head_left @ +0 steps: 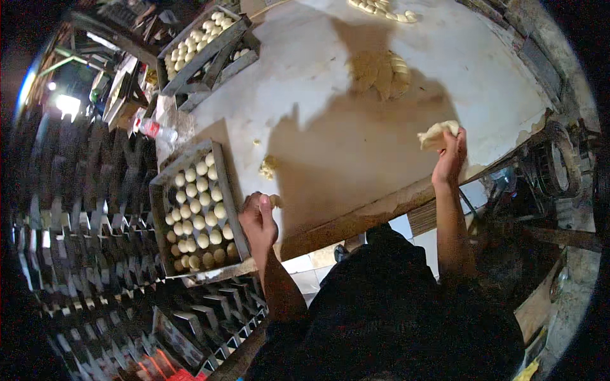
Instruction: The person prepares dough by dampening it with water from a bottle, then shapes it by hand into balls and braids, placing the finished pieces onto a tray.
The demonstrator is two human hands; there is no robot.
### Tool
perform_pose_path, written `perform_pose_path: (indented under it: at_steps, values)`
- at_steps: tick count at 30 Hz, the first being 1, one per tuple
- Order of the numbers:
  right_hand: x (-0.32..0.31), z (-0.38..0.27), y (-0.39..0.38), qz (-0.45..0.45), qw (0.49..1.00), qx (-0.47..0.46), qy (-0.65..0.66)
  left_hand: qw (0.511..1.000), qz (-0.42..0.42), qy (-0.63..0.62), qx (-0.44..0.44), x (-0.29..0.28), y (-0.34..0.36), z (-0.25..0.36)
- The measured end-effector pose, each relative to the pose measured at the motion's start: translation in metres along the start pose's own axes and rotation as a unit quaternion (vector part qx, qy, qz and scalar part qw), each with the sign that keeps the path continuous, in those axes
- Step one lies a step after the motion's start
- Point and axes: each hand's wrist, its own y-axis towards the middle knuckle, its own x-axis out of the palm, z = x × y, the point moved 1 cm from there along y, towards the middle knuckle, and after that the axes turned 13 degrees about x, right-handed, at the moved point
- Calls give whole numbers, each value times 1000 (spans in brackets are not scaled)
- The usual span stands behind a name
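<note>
Here, tray (229, 193) of dough balls (199, 222)

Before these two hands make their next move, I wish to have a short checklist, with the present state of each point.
1. Right hand grips the dough piece: ok, it is held above the tabletop.
2. Left hand is free: cannot tell, its fingers are curled and the palm is hidden.
3. Dough balls lie unstacked in the tray beside the left hand: ok.
4. Tabletop beyond the left hand has no scraps: not ok, small dough bits lie there.
5. Tray's base is fully supported: cannot tell, its underside is hidden.
</note>
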Motion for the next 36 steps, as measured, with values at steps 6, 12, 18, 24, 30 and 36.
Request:
perform_pose_path:
  at_steps: [6, 12, 18, 24, 30, 36]
  values:
    - [-71, 121, 50, -332, 800, -175, -468, 993, -62, 103, -16, 87, -45, -69]
    - [14, 121, 97, -372, 727, -287, -501, 950, -88, 269, 133, 146, 29, -66]
    - [66, 144, -48, -562, 775, -156, -245, 868, -194, 455, 51, 145, -193, -214]
    - [6, 149, 94, -531, 707, -91, -458, 920, -271, 256, 122, 141, 20, -65]
    - [53, 139, 17, -512, 637, -371, -441, 935, -166, 286, 130, 204, 15, -44]
    - [44, 100, 99, -481, 607, -341, -532, 957, -132, 260, 1, 126, -2, -79]
